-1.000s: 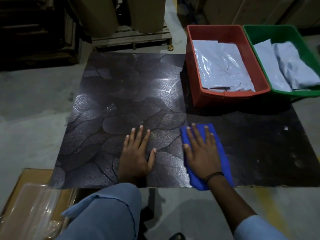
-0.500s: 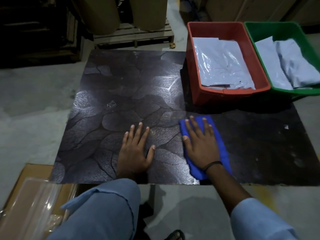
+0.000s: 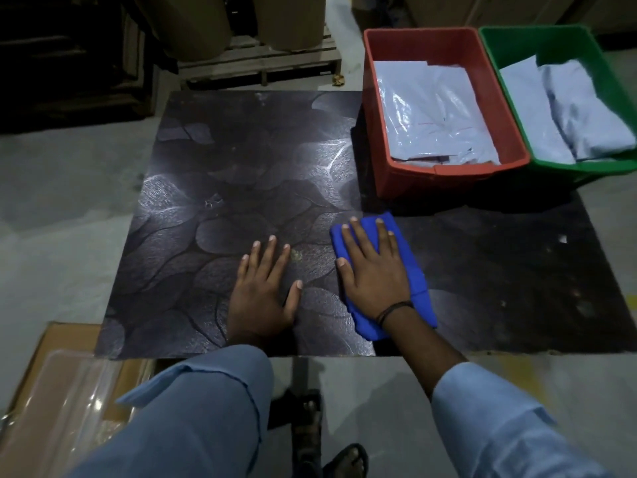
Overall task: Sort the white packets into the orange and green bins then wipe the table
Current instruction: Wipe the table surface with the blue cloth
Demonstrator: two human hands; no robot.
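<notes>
My right hand lies flat on a blue cloth, pressing it onto the dark patterned table just in front of the orange bin. My left hand rests open and flat on the table beside it, fingers spread. White packets fill the orange bin. More white packets lie in the green bin to its right. No packets are on the tabletop.
A cardboard box with clear plastic sits on the floor at the lower left. Large brown rolls stand on a wooden pallet behind the table. My foot in a sandal is below the table's near edge.
My right hand has slid the blue cloth away from me, toward the orange bin. My left hand has stayed flat in about the same place.
</notes>
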